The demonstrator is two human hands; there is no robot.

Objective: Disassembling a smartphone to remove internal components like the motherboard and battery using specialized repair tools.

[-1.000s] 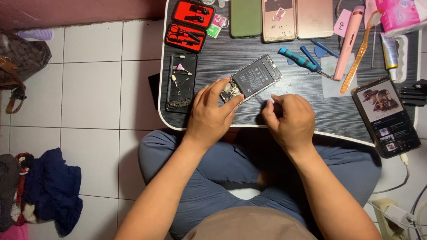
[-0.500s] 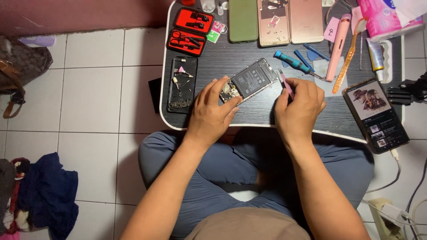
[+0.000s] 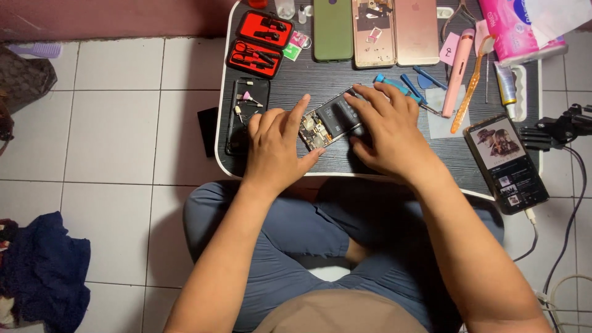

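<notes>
We keep the opened phone (image 3: 333,118) flat near the front edge of the low black table (image 3: 394,161), our left hand (image 3: 275,145) bracing its near end, our right hand (image 3: 383,126) spread over its far end, fingers flat, nothing pinched. It looks light, stiff and fragile inside; its rim seems safest to hold. Left of it lies a black back cover (image 3: 246,114); beyond, a red tool case (image 3: 258,43).

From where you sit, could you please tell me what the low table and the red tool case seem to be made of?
The low table looks like laminated board: a dark, matte top with fine wood-grain streaks and a pale, rounded edge band. Whether it is wood or plastic underneath is not visible. The red tool case, lying open, seems to have a black outer shell with a red moulded lining, probably plastic or foam, holding dark metal-looking tools.
</notes>
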